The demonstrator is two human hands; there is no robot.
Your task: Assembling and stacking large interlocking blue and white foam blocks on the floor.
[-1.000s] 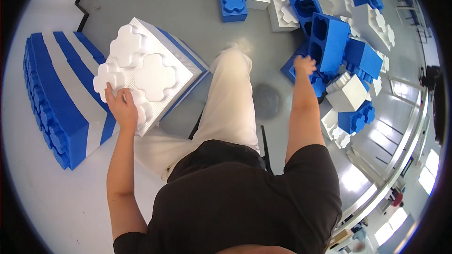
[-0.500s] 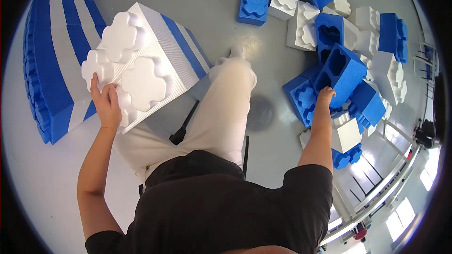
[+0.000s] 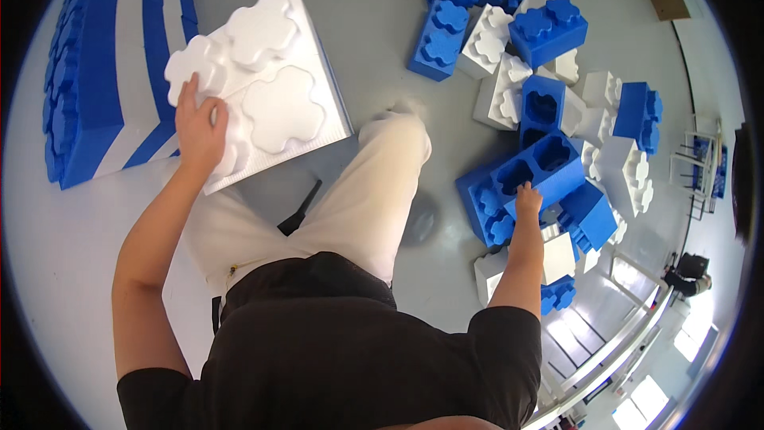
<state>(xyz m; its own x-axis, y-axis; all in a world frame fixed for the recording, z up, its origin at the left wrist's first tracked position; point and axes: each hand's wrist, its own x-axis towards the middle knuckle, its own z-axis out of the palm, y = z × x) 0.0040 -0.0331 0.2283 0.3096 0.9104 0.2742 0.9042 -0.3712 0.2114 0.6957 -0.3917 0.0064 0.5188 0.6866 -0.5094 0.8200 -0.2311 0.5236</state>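
Steadily, at far left, a striped stack (image 3: 139, 95) of blue and white blocks stands beside a white knobbed block (image 3: 282, 107), where the left hand (image 3: 201, 131) rests with loosely spread fingers against one knob. Across the grey floor (image 3: 350, 40) to the right, a blue block (image 3: 482, 205) with moulded knobs lies just beside a hollow blue block (image 3: 565, 177). The right hand's (image 3: 527, 197) fingers curl over that hollow block's near rim, grasping its edge; two deep, dark cavities face upward, and a second hollow block (image 3: 532, 87) sits behind.
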